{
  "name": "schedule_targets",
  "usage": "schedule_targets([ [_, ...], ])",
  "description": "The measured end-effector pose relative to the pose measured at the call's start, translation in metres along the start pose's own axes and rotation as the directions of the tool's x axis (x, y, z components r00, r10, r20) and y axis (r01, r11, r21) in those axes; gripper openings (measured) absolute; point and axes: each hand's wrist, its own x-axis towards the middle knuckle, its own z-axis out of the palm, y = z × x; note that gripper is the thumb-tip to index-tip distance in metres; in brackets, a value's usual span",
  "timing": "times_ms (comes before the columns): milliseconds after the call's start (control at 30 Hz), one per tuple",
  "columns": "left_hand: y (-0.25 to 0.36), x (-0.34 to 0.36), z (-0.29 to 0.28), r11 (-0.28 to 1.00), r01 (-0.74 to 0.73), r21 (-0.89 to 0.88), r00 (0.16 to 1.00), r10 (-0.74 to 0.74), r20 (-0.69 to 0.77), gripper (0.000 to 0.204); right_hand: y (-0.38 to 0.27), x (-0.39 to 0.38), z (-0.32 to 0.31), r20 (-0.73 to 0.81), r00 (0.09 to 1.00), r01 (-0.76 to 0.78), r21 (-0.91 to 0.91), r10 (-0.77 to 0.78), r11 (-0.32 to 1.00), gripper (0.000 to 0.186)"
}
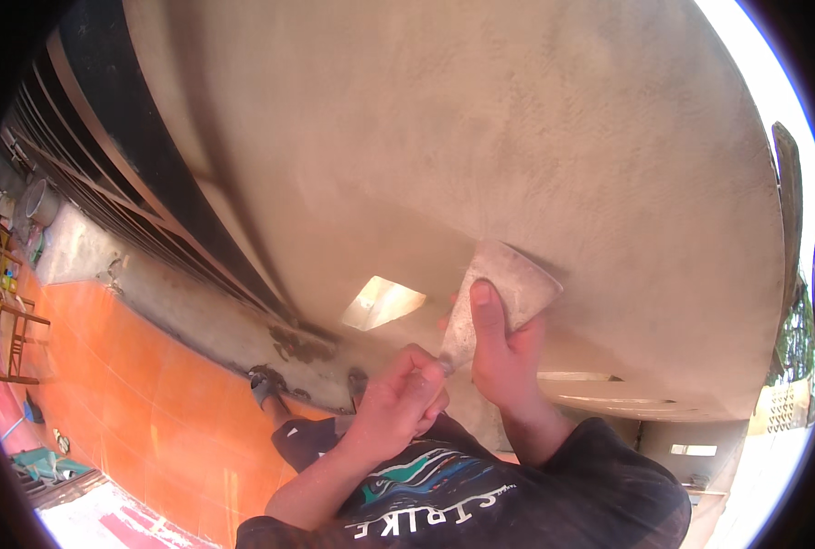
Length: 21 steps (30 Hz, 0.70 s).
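A trowel (506, 291), its greyish blade flaring wide at the far end and smeared with a pale coating, is held in both hands in front of a large plastered wall (480, 119). My left hand (396, 403) is closed around the handle end, hiding most of it. My right hand (506, 357) clasps the blade, thumb flat on its face and fingers behind. The blade's wide edge is close to the wall; I cannot tell whether it touches. Patches of the wall look darker and slightly rough.
Left of the trowel, a bright four-sided opening (384, 302) shows in the wall. Dark metal bars (105, 156) run along the left. Below lies an orange floor (160, 384) with a wooden chair (14, 339) at far left. My foot (263, 384) stands near a grey ledge (188, 316).
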Motion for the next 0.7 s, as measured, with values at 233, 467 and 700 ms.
schedule_targets([
  [233, -0.008, -0.003, -0.001, 0.973, 0.123, -0.197, 0.985, -0.095, 0.143, 0.023, 0.000, -0.001, -0.008, 0.121, 0.991, -0.049, -0.073, 0.057, 0.996, 0.025],
  [467, -0.018, -0.003, -0.005, 0.905, 0.284, -0.318, 0.950, -0.219, 0.223, 0.023, 0.001, -0.003, -0.017, 0.189, 0.981, -0.030, -0.069, 0.042, 0.997, 0.027],
  [700, -0.027, 0.004, -0.003, 0.925, 0.216, -0.314, 0.959, -0.142, 0.244, 0.024, -0.001, -0.001, -0.019, 0.233, 0.972, -0.011, 0.038, 0.001, 0.999, 0.028],
])
